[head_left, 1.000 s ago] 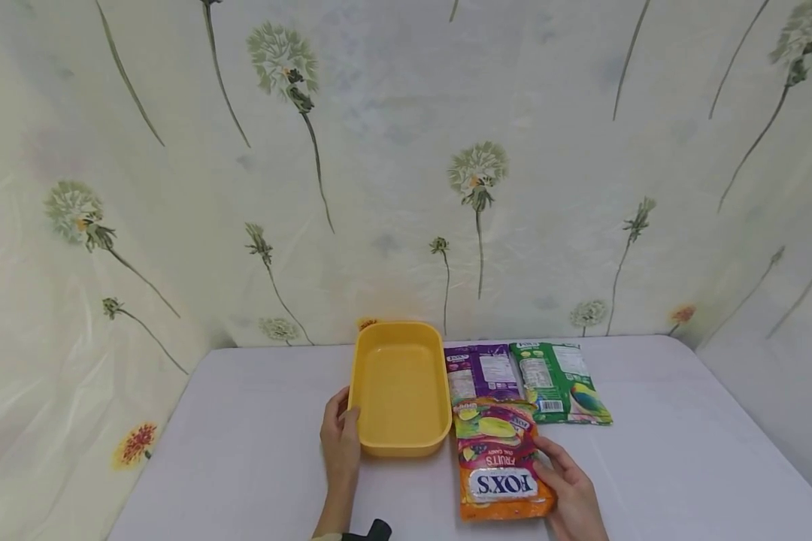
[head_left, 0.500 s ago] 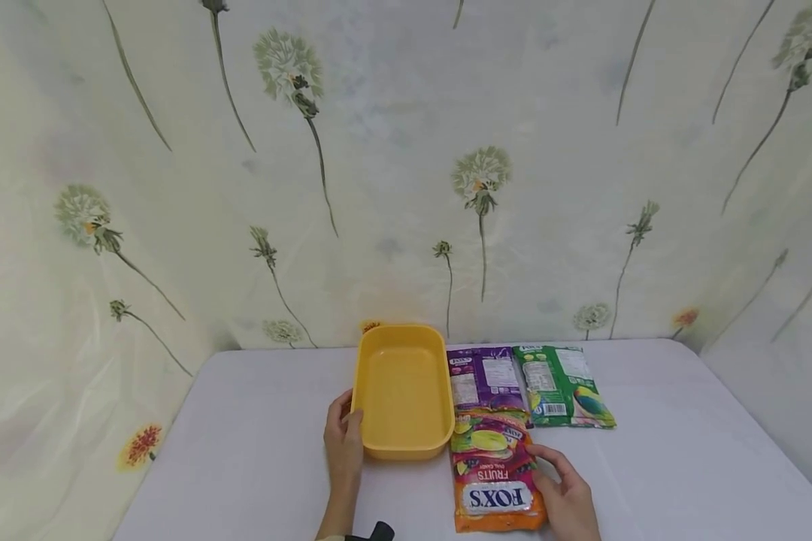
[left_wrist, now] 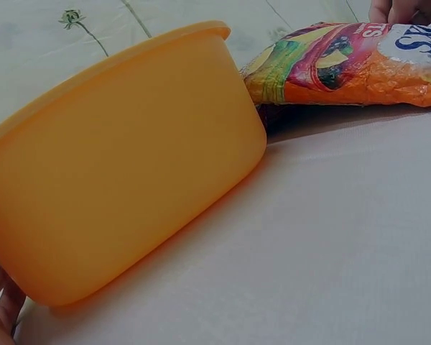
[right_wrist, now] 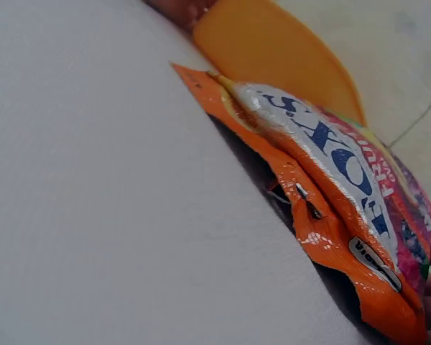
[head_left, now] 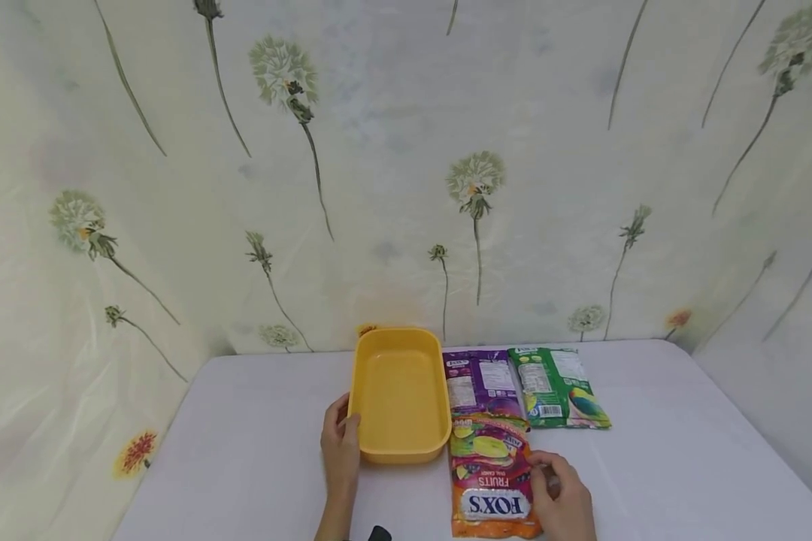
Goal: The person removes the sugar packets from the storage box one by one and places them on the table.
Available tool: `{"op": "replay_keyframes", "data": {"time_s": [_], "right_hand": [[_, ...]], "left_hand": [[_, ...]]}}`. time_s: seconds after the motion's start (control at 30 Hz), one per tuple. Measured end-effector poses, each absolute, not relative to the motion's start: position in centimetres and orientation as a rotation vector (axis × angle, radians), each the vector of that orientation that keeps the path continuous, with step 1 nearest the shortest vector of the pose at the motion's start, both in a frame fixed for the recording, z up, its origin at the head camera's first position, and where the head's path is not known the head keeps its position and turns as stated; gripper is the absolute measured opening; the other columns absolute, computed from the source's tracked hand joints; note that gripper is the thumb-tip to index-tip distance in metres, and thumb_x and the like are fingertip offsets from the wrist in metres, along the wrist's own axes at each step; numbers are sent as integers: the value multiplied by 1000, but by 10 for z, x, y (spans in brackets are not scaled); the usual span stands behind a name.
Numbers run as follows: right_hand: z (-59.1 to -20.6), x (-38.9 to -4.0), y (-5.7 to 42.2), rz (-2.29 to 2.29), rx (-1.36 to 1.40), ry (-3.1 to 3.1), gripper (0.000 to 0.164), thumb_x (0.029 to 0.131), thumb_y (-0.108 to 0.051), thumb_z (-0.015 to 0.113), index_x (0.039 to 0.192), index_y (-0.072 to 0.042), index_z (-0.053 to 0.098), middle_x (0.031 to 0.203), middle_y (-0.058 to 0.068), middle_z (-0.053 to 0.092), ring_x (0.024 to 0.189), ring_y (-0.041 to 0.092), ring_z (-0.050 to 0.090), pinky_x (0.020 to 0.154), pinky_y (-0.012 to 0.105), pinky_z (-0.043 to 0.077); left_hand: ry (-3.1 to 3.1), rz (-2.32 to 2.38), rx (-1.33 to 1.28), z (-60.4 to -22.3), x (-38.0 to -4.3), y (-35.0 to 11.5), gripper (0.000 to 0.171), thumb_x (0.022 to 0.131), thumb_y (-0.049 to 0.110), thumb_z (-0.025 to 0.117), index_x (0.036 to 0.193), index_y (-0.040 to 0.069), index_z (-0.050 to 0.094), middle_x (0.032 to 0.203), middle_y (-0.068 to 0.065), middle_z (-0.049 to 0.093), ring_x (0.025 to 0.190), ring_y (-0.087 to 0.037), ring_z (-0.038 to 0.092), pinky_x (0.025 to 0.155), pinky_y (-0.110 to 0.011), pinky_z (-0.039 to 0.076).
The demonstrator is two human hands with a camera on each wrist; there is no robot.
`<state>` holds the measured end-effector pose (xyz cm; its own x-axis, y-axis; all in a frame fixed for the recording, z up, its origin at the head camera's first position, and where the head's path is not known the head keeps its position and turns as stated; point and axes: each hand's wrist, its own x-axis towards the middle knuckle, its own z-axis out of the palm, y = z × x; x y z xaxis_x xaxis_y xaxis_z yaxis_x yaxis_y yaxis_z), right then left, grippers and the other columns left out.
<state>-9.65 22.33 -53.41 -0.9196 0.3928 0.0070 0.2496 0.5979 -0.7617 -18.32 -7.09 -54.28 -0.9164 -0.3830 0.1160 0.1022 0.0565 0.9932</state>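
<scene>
In the head view a yellow plastic tub (head_left: 401, 402) stands on the table. My left hand (head_left: 340, 447) grips its left side, thumb at the rim and fingers along the outer wall. An orange and red candy bag (head_left: 490, 481) marked FOX'S FRUITS lies right of the tub's near end, its lettering upside down to me. By its right edge, my right hand (head_left: 560, 492) pinches the bag between thumb and fingers. In the right wrist view the orange end of the candy bag (right_wrist: 309, 208) is slightly raised off the table, while those fingers are mostly cut off at the frame's edge.
Beyond the fruit candy bag lies a purple candy bag (head_left: 485, 383), close against the tub's right side. A green candy bag (head_left: 560, 387) is at its right. The white table (head_left: 264, 451) meets a flower-printed curtain (head_left: 386, 188) at the back.
My right hand has brought the fruit candy bag down and slightly left, toward the table, uncovering more of the purple bag. The left hand stays at the tub.
</scene>
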Motion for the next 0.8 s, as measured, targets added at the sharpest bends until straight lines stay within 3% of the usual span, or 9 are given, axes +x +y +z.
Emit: {"op": "replay_keyframes", "data": {"time_s": [0.2, 0.4, 0.63, 0.8], "right_hand": [[-538, -98, 225, 1264, -626, -2565, 16, 96, -16, 49, 108, -14, 59, 110, 3, 62, 76, 2, 51, 60, 17, 45], [-540, -98, 223, 1308, -629, -2525, 15, 96, -14, 48, 106, -12, 59, 108, 7, 65, 69, 4, 52, 58, 18, 44], [-540, -99, 227, 1326, -671, -2531, 19, 96, -11, 43, 109, -12, 57, 110, 8, 62, 69, 8, 51, 56, 19, 43], [-538, -97, 229, 1352, -705, -2575, 21, 96, -13, 42, 112, -12, 56, 110, 9, 61, 71, 9, 52, 57, 19, 43]], "left_hand": [[-1988, -1913, 273, -544, -184, -72, 35, 92, 9, 52, 126, 13, 56, 125, -8, 59, 113, -21, 58, 85, -9, 44], [-1991, -1912, 271, -544, -186, -74, 35, 92, 7, 52, 126, 11, 56, 125, -9, 59, 113, -22, 58, 85, -10, 44], [-2003, -1924, 231, -518, -174, -69, 36, 91, 3, 50, 126, 2, 54, 126, -18, 58, 115, -31, 57, 85, -10, 44], [-1992, -1923, 275, -539, -183, -70, 34, 92, 7, 52, 126, 10, 56, 125, -10, 59, 114, -23, 58, 86, -12, 45]]}}
